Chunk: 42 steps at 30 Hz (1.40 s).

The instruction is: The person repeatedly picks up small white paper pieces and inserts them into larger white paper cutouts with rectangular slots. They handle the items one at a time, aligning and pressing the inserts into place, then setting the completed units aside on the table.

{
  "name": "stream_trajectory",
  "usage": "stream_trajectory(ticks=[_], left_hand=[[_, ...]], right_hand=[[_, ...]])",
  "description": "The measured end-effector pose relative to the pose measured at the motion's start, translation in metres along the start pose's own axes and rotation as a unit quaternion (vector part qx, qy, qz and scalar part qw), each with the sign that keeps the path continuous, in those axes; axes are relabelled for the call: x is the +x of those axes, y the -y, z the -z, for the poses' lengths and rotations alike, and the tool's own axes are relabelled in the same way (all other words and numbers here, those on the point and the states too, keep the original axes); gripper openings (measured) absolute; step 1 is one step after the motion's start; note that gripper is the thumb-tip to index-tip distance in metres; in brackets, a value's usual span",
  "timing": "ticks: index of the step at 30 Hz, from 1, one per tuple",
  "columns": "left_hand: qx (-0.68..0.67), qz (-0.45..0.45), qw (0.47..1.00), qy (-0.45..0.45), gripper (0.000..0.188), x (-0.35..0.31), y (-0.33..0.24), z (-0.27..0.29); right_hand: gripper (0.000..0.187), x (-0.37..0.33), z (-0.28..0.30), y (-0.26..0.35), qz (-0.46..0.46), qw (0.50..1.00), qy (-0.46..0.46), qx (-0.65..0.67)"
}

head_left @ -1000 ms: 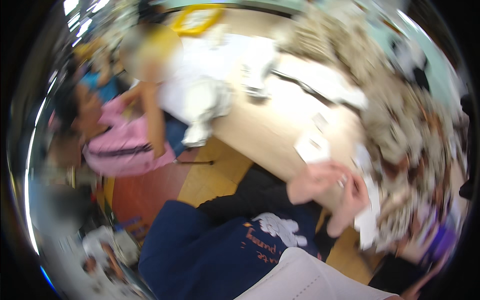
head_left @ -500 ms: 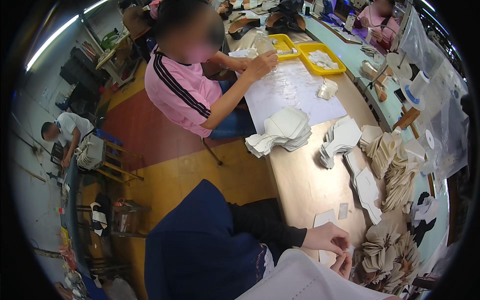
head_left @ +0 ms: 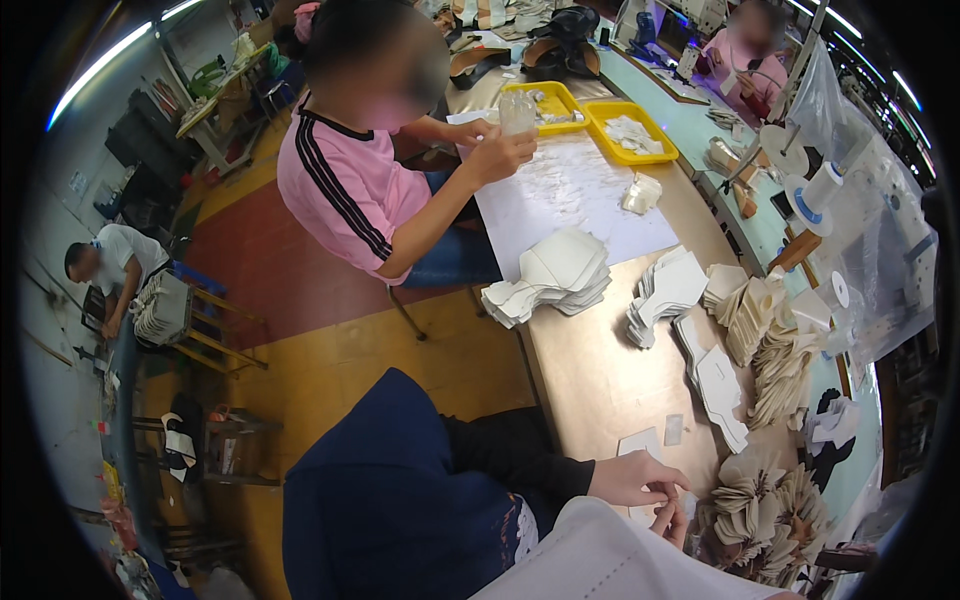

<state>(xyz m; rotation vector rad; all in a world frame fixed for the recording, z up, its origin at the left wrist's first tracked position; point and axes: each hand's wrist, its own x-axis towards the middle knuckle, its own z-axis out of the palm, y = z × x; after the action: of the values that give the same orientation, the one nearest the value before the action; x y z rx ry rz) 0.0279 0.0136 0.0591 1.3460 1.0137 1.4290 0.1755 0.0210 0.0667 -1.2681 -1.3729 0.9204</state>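
Observation:
My left hand (head_left: pixel 636 480), in a black sleeve, reaches over the near end of the table with its fingers bent in a pinch. Just below, the fingers of my right hand (head_left: pixel 670 523) meet its fingertips; a pale cloth (head_left: pixel 600 555) hides the rest of that hand. What the two hands pinch is too small to make out. Beside them lie a white cut piece (head_left: pixel 640 443) and a small grey translucent rectangle (head_left: pixel 674 430). Right of my hands stands a large bunch of cream cut pieces (head_left: pixel 755 520).
White cut pieces (head_left: pixel 718 390) and stacks (head_left: pixel 560 265) (head_left: pixel 668 290) line the table. At left, a co-worker (head_left: pixel 345 190) in pink holds a clear jar (head_left: pixel 518 112) near yellow trays (head_left: pixel 630 132). Thread spools (head_left: pixel 822 185) stand on the right-hand bench.
The whole view has shifted slightly, so things sit further left. My hands stay together, with small finger movements. The co-worker's clear jar has come lower and turned.

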Motion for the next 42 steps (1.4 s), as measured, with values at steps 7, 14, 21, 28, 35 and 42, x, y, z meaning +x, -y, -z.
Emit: stream_trajectory(ticks=[7,14,21,28,35,42], left_hand=[[0.205,-0.183,0.962,0.004,0.057,-0.014,0.008,-0.006],[0.204,-0.216,0.954,0.024,0.067,-0.018,-0.001,-0.014],[0.176,-0.163,0.970,-0.026,0.045,-0.020,0.002,-0.015],[0.279,-0.163,0.946,0.028,0.038,-0.021,-0.002,-0.002],[0.037,0.075,0.996,0.032,0.040,-0.017,-0.017,0.004],[-0.086,0.170,0.979,0.067,0.038,-0.003,-0.021,0.008]], right_hand=[[0.017,-0.008,-0.002,0.011,0.018,1.000,0.008,-0.002],[0.018,-0.013,-0.002,0.014,0.006,0.999,-0.001,-0.035],[0.019,-0.016,-0.004,0.000,0.032,0.999,0.012,-0.003],[0.019,-0.019,-0.006,0.009,-0.037,0.998,-0.018,-0.053],[0.011,-0.027,-0.007,0.011,-0.041,0.997,-0.025,-0.063],[0.006,-0.036,-0.008,0.030,-0.092,0.993,-0.075,-0.027]])
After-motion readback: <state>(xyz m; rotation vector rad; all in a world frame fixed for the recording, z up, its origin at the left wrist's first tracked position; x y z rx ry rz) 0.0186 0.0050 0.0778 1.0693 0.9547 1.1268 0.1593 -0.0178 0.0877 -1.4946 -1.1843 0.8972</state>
